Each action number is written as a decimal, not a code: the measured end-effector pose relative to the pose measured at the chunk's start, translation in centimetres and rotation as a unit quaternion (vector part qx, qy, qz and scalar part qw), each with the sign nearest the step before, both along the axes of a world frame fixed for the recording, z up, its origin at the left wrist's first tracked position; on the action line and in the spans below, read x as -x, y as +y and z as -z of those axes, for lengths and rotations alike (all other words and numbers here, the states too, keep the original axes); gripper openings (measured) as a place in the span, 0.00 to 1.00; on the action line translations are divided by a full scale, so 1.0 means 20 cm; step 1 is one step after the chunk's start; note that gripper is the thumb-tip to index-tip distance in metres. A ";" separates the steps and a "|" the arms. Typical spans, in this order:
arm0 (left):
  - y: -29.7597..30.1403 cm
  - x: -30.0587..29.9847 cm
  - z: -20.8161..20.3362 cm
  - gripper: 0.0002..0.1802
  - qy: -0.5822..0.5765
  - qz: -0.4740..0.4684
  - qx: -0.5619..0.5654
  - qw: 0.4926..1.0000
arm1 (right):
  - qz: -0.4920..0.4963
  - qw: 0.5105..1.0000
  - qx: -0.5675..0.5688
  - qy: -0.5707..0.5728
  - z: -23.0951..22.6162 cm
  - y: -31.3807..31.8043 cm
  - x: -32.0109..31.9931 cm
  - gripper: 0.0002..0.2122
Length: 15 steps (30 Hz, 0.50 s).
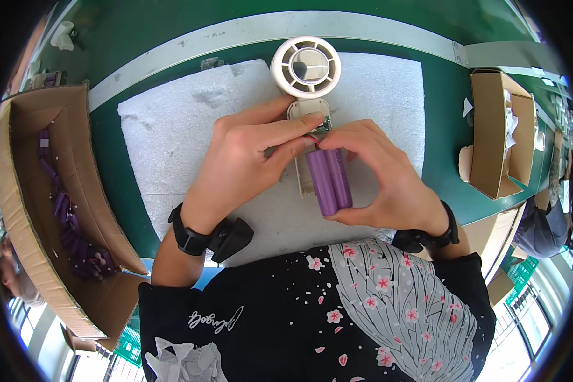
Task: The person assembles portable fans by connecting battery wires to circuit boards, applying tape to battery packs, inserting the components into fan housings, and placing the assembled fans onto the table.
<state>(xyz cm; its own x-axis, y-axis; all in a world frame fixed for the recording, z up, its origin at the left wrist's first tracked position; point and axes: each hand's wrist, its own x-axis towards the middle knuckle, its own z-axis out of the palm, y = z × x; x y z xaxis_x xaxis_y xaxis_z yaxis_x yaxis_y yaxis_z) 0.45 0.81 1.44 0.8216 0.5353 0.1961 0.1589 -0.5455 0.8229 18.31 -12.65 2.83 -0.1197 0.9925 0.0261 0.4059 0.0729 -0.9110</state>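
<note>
Gripping the purple twin-cell battery pack (329, 181) by its two ends, the right hand (388, 167) in the head view holds it over the open handle of the white handheld fan (307, 106), whose round head overlaps the foam sheet's (388, 83) far edge. The left hand (242, 145) closes on the fan, index fingertip at the circuit board (326, 125). The pack looks stiff, smooth, fairly heavy — best held along its sides, sparing the likely fragile red wire (311, 137). Fingertips hide the wire's ends; the pack covers part of the handle.
</note>
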 end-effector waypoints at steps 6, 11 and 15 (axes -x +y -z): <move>0.02 0.01 -0.03 0.20 0.032 0.038 -0.001 0.999 | 0.033 0.990 -0.088 -0.107 0.03 -0.01 0.07 0.34; 0.04 0.02 -0.01 0.22 0.026 0.056 -0.042 0.997 | 0.034 0.984 -0.109 -0.138 0.01 -0.03 0.10 0.29; 0.03 0.02 0.00 0.22 0.024 0.054 -0.047 0.997 | 0.045 0.987 -0.078 -0.135 0.00 -0.05 0.12 0.25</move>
<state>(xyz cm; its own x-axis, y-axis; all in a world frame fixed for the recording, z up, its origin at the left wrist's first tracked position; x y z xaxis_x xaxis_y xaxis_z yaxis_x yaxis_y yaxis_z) 0.00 1.48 1.54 0.8830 0.4246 0.2002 0.1331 -0.6354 0.7606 15.88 -13.62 2.82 -0.0551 0.9858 0.1585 0.6436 0.1564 -0.7492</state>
